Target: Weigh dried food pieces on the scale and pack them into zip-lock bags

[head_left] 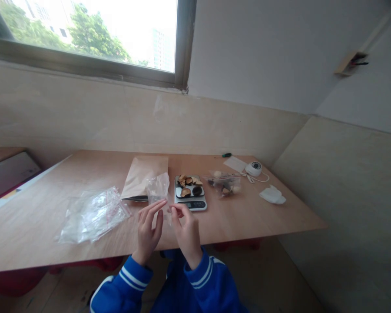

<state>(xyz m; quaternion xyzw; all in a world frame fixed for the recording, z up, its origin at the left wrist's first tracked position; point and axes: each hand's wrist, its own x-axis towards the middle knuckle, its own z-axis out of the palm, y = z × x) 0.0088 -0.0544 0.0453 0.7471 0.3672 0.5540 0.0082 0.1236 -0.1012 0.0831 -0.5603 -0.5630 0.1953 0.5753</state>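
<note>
My right hand [185,226] pinches the edge of a clear plastic bag [158,188] in front of the scale. Beside it on the left, my left hand [150,224] has its fingers apart, the fingertips close to the bag's edge. The bag spreads away from my hands, partly over a brown paper bag [148,171]. Several dried brown pieces [185,180] and a dark round one [197,191] lie on the white kitchen scale [201,205]. The scale's display is lit, but its digits are too small to read.
Flat clear zip bags [93,213] lie at the left. Right of the scale sit a filled zip bag [226,184], a white round device [253,168] with a cable, a white paper [235,164], a green screwdriver [226,155] and a crumpled white piece [273,195].
</note>
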